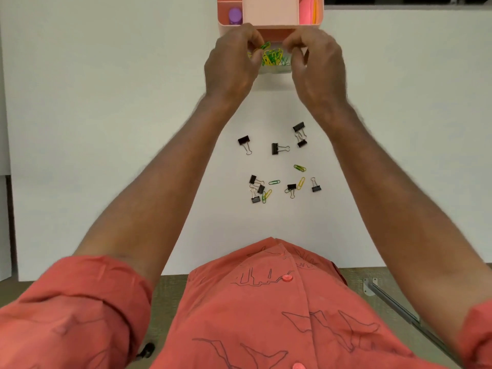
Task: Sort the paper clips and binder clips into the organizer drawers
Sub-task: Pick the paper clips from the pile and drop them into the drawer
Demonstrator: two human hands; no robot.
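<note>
Both hands are held over the open drawer (274,65) of the pink organizer (271,14) at the far side of the white table (106,129). A green paper clip (265,45) is pinched at the fingertips of the left hand (234,65), just above the heap of yellow and green clips (273,57) already lying in the drawer. The right hand (316,65) is curled close beside it at the drawer's right edge; whether anything is held in it cannot be told, since its fingertips are turned away from the camera.

The paper-clip part of the sort is judged to be well advanced: a sizeable pile is already stored. It is not finished, though. A few paper clips are left on the table, well apart from the organizer: a green one (300,168), another green one (274,182), a yellow one (301,183), and a green and yellow pair (266,195).

The binder-clip part appears not to be started, as far as can be seen. Nine or so black binder clips (278,148) are scattered on the table among and beyond the loose paper clips, and none is visible in the open drawer. A second drawer is not shown open. The larger share of handling is therefore judged to lie ahead.
</note>
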